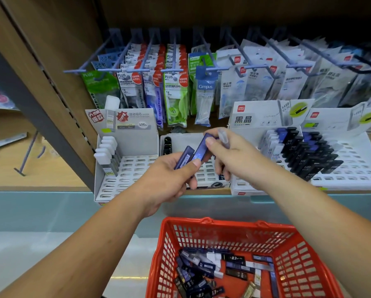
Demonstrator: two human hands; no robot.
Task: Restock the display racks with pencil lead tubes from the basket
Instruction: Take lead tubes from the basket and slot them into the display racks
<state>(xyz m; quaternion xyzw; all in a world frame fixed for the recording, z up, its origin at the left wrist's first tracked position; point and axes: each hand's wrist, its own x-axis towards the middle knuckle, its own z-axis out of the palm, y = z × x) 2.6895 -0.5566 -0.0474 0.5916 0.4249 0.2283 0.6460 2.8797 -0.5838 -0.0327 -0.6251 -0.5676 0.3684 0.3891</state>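
The left hand [169, 181] is clamping a spare tube [184, 158] while the right hand [234, 155] is pinching a blue lead tube [201, 148], best seated upright in the mid-frame display rack [204, 173].

Bright even light, dim top, wide-angle bending, soft blur.

A wooden shelf [210, 192] crosses the middle of the frame. On it, in a row, stand four white racks: a tall-backed rack [126, 168] at centre left, a small rack [205, 174] at centre, a wide rack [255, 123] right of centre, and a second wide rack [352, 168] at the right edge.
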